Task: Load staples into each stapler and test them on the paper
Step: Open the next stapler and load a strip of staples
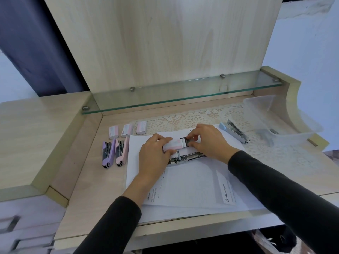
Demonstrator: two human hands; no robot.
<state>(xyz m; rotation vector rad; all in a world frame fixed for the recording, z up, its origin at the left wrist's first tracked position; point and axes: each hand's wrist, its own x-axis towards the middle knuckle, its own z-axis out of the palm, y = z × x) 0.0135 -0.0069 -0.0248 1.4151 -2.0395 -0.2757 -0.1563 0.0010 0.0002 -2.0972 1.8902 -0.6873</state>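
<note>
You're loading: your left hand (153, 154) grips the staple box (172, 145), your right hand (208, 142) pinches its tray (185, 141); next, feed the open stapler (185, 158).

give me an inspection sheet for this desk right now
surface: wooden desk, lace mat at the back, paper sheets in the middle
job's things: open stapler on the paper; purple stapler and pink stapler side by side at left; blue stapler open at right; three spare staple boxes behind them
clutter: clear plastic tub at right
grippers: left hand holds a staple box; right hand pinches its open end
cables: nothing seen
surroundings: glass shelf, dark curtain
</note>
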